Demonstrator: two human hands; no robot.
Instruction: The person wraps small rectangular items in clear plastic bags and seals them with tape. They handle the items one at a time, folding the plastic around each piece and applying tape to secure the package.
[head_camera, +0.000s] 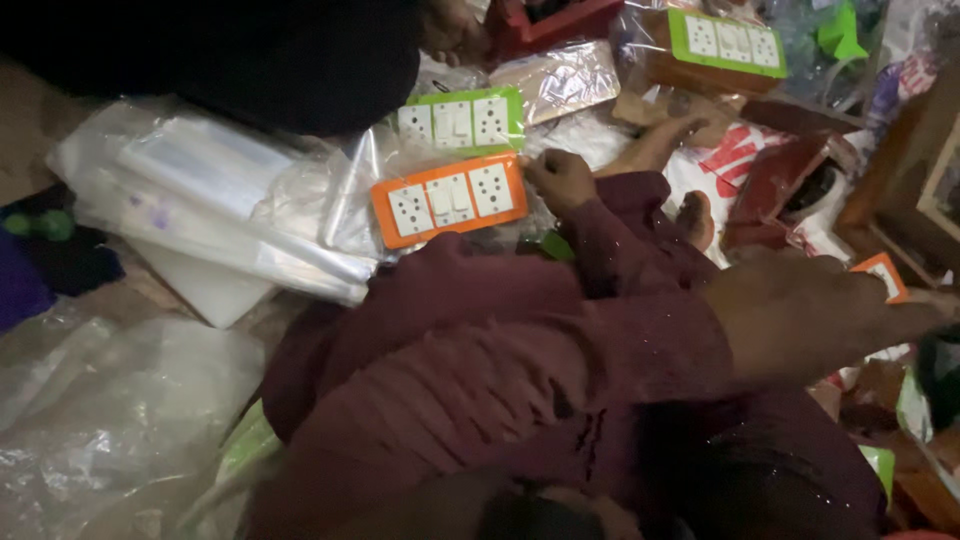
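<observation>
An orange-framed switch plate (450, 199) lies on crinkled clear plastic in the middle of the view: a flat rectangle with white inserts, two socket faces and a block of rockers between them. Just above it sits a green-framed switch plate (462, 122) of the same shape, and a second green one (727, 41) rests on a brown box at the top right. That makes three plates seen whole, one orange and two green; the corner of one more orange piece (884, 275) shows at the right edge.

To the left is a stack of clear plastic sleeves (210, 205), glossy and smooth, with loose crumpled film (110, 410) below it. Maroon cloth (480, 370), folded in soft ridges, fills the lower middle.

One hand (560, 180) is curled closed, its knuckles up, touching the right end of the orange-framed switch plate; whether it pinches the edge cannot be told. The other arm reaches right, its hand (925, 305) blurred beside the orange corner piece, so its opening cannot be told. The hands are well apart.
</observation>
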